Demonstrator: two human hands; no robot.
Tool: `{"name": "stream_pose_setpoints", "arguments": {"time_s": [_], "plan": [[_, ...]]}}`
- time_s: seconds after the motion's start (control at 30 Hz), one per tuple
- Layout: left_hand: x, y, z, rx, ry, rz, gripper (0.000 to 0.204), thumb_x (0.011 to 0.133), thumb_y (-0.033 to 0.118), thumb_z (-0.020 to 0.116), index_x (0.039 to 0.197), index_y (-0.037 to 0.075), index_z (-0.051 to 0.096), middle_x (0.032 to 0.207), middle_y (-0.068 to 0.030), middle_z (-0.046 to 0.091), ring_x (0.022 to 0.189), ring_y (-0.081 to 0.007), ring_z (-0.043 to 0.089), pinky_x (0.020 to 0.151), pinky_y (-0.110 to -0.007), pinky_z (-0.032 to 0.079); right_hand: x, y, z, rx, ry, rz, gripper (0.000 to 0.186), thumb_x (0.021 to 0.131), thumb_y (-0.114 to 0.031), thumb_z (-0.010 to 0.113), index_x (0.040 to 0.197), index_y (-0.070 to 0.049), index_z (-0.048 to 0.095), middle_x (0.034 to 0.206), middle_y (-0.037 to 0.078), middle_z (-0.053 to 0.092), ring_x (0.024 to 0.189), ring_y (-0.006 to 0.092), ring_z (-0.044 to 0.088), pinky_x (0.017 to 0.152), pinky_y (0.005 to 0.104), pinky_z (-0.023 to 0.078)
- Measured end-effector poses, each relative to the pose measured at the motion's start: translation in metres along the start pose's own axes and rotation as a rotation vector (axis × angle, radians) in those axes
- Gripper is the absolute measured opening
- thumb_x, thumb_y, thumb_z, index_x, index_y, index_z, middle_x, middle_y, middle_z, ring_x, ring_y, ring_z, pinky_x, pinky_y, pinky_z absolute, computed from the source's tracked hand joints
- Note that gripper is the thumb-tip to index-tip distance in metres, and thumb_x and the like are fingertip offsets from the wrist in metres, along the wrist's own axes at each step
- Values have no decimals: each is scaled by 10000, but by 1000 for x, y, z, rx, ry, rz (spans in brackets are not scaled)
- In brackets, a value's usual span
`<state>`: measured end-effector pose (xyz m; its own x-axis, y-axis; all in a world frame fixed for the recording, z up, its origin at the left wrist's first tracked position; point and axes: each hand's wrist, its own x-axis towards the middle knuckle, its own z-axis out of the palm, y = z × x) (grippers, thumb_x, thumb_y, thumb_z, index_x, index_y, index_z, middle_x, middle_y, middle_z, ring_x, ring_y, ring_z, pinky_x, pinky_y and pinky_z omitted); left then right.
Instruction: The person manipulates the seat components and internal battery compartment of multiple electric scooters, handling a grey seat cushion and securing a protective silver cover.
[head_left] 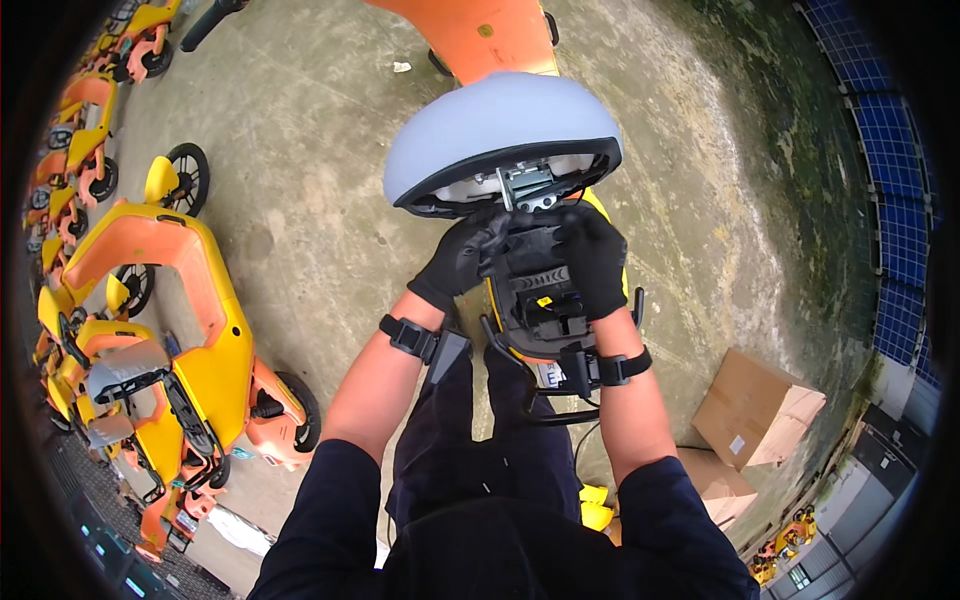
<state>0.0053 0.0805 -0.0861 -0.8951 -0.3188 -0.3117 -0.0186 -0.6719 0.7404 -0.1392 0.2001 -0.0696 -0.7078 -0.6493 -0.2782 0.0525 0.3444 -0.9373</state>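
Currently black-gloved left hand (462,258) and right hand (597,262) both curled just below silver metal bracket (528,184), tipped-up grey-blue padded seat (500,128), upper centre; can't tell grip.

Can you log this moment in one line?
left hand: gloved, by metal bracket | right hand: gloved, by bracket | grey seat: raised | cardboard boxes: on floor

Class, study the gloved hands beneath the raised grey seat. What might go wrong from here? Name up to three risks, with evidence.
1. The seat is tipped up above the left hand and right hand; if it swung down, it might pinch fingers.
2. Both hands are close to the metal bracket; a glove could snag on it.
3. The dark recess lies open below; a dropped part might fall in.
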Motion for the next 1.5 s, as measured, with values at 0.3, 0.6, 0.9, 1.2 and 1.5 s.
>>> {"name": "stream_pose_setpoints", "arguments": {"time_s": [0.3, 0.6, 0.9, 1.2, 1.5], "plan": [[-42, -21, -6, 436, 563, 171, 173, 841, 104, 524, 1002, 53, 561, 722, 16, 558, 627, -26, 467, 564, -193, 387, 29, 14, -46, -206, -78, -189, 105, 804, -80, 559, 852, 13, 569, 722, 88, 593, 649, 174, 572, 596, 245, 457], [-45, -1, -36, 312, 506, -75, 159, 853, 189, 502, 869, 68, 604, 585, 51, 472, 467, -23, 363, 426, -179, 300, 53, -14, -71, 181, -148, -187, 167, 865, -84, 389, 854, 15, 524, 775, 63, 544, 725, 138, 545, 694, 272, 500], [-6, -46, -7, -555, 372, -213, 319, 878, 289, 488, 1141, 109, 501, 684, 21, 515, 501, -81, 442, 425, -184, 336, 37, 41, -27, 18, -110, 97, 307, 809, -210, 584, 1009, 21, 554, 852, 100, 604, 717, 135, 575, 677, 264, 479], [52, -56, -55, -277, 810, -143, 469, 800, 506, 517, 973, 71, 545, 776, -81, 552, 541, -158, 533, 449, -255, 432, 73, 55, 10, 170, 51, 378, 305, 806, -325, 569, 771, -25, 608, 642, 17, 565, 542, 95, 510, 477, 228, 391], [-19, -51, -2, 140, 119, -314, 282, 885, 273, 458, 986, 48, 592, 673, -15, 572, 502, -61, 489, 441, -182, 368, 11, 86, -29, 75, 33, 141, 273, 819, -177, 561, 1029, -3, 539, 732, 44, 580, 618, 119, 552, 513, 237, 432]]}}
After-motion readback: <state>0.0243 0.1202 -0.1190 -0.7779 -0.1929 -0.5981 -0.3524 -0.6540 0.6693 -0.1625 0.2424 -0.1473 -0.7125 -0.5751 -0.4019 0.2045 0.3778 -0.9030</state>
